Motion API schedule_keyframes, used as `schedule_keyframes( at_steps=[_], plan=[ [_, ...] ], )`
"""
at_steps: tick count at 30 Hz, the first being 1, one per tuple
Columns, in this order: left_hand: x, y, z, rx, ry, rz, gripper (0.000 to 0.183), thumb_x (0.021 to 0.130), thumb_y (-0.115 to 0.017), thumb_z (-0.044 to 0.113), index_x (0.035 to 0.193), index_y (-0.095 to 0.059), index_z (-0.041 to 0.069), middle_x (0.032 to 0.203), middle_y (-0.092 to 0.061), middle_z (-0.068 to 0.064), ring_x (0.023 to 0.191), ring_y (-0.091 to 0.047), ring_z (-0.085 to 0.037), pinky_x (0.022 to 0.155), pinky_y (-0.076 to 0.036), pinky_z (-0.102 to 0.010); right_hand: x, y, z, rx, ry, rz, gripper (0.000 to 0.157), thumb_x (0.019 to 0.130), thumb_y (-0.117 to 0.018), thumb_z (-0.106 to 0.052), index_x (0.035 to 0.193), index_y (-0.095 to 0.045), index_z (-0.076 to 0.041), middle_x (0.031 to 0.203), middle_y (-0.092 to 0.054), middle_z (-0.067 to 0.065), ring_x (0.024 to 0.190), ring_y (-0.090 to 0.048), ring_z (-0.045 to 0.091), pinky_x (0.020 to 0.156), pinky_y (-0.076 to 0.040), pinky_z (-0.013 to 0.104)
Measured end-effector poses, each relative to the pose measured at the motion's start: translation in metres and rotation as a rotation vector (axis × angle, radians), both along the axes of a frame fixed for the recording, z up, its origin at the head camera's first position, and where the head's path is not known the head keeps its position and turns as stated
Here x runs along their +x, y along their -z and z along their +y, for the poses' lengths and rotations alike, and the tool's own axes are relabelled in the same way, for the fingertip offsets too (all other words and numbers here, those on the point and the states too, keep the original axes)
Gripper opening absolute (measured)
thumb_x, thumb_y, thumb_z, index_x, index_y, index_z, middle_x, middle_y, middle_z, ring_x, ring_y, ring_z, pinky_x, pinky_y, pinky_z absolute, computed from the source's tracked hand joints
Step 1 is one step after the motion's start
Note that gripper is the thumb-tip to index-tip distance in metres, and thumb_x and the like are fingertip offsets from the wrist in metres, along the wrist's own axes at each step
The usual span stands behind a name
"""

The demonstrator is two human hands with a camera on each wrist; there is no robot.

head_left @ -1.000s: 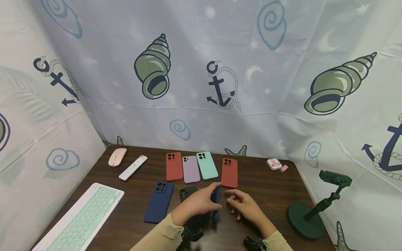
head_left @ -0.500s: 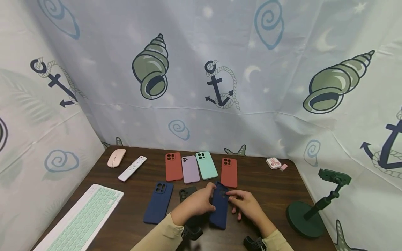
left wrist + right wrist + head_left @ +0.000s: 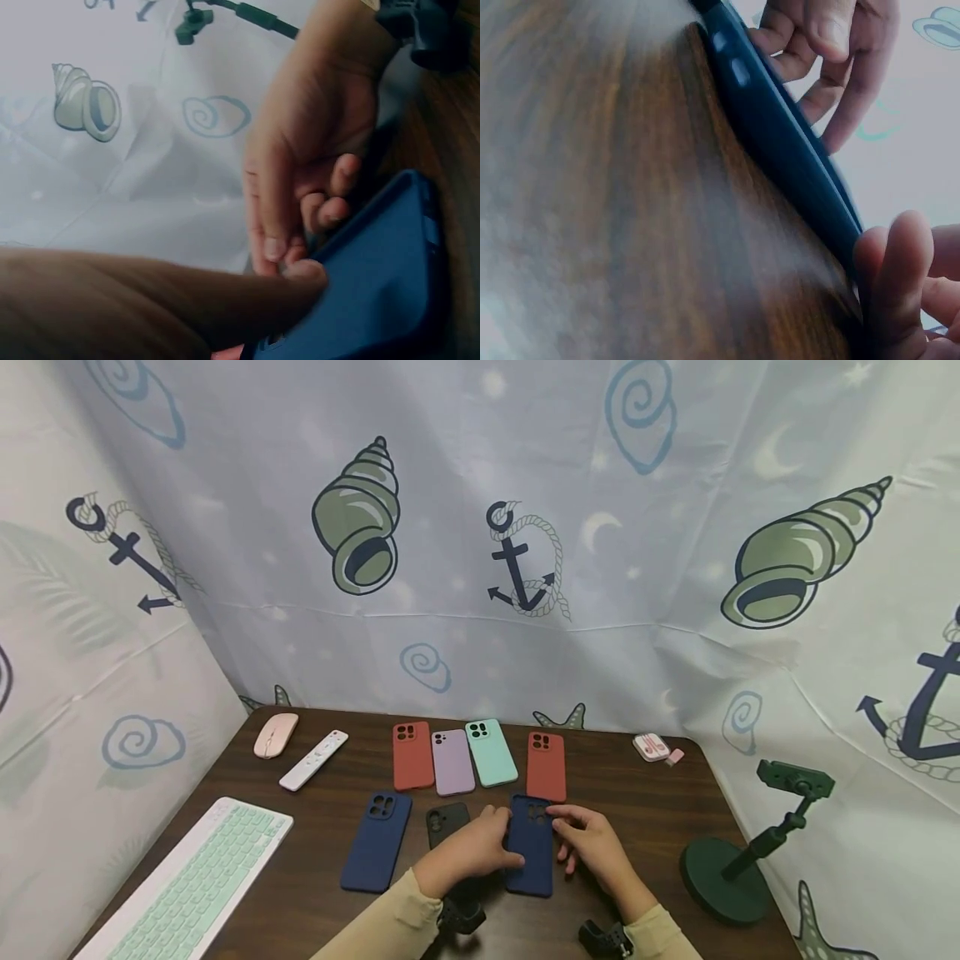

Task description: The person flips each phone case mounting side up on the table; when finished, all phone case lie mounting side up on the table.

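A dark blue phone case (image 3: pixel 530 860) lies between the two hands on the dark wooden table, its hollow inner side facing up. My left hand (image 3: pixel 474 845) grips its left edge, the thumb reaching over the inside. At the upper right edge, beside the camera cutouts, my right hand (image 3: pixel 596 843) pinches the case with thumb and forefinger. The right wrist view has the side of the case (image 3: pixel 780 150) close to the tabletop, with fingers of both hands along it. Partly beneath the left hand lies a black phone case (image 3: pixel 446 821).
Another blue phone case (image 3: pixel 377 843) lies to the left. Behind stand in a row red (image 3: pixel 413 756), lilac (image 3: pixel 452 764), mint (image 3: pixel 491 752) and red cases (image 3: pixel 546 766). Keyboard (image 3: pixel 195 877), remote (image 3: pixel 314 760) and mouse (image 3: pixel 276 735) are left; a green stand (image 3: pixel 723 881) and small white box (image 3: pixel 651 747) right.
The blue case was upright on its edge in my left hand; it has tipped over to the right and now lies flat. My right hand has come to its upper right edge.
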State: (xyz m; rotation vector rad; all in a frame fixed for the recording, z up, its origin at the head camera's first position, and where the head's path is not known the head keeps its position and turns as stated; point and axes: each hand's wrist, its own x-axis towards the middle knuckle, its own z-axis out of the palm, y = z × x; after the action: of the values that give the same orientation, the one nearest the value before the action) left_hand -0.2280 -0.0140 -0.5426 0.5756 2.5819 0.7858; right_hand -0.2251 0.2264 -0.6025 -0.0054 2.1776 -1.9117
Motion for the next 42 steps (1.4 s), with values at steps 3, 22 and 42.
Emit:
schedule_keyframes(
  at_steps=[3,22,42],
  plan=[
    [0.001,0.004,0.002,-0.015,0.011,0.026,0.078,0.086,-0.079,0.042,0.146,-0.049,0.001,0.124,-0.053,-0.018,0.097,-0.063,-0.020,0.085,-0.054,-0.039,-0.001,0.001,0.000,-0.015,0.015,-0.001,0.034,0.102,-0.061,-0.019,0.135,-0.064,-0.011,0.104,-0.061,0.025,0.055,-0.061,0.019,0.043,-0.053,0.039],
    [-0.009,0.001,-0.008,0.080,0.057,0.047,0.052,0.091,-0.074,0.043,0.130,-0.063,0.011,0.105,-0.058,-0.003,0.081,-0.059,-0.007,0.071,-0.051,-0.030,0.003,-0.016,-0.012,0.151,0.053,0.113,0.021,0.100,-0.065,-0.026,0.116,-0.069,-0.014,0.086,-0.062,0.018,0.051,-0.052,0.018,0.036,-0.040,0.029],
    [-0.037,-0.030,-0.089,-0.105,-0.217,0.129,0.032,0.090,-0.077,0.029,0.108,-0.066,0.004,0.094,-0.061,-0.008,0.081,-0.056,-0.021,0.071,-0.050,-0.042,-0.008,-0.026,-0.116,0.181,-0.170,0.219,0.025,0.099,-0.066,-0.035,0.112,-0.069,-0.014,0.084,-0.066,0.023,0.054,-0.065,0.029,0.041,-0.053,0.044]
  ],
)
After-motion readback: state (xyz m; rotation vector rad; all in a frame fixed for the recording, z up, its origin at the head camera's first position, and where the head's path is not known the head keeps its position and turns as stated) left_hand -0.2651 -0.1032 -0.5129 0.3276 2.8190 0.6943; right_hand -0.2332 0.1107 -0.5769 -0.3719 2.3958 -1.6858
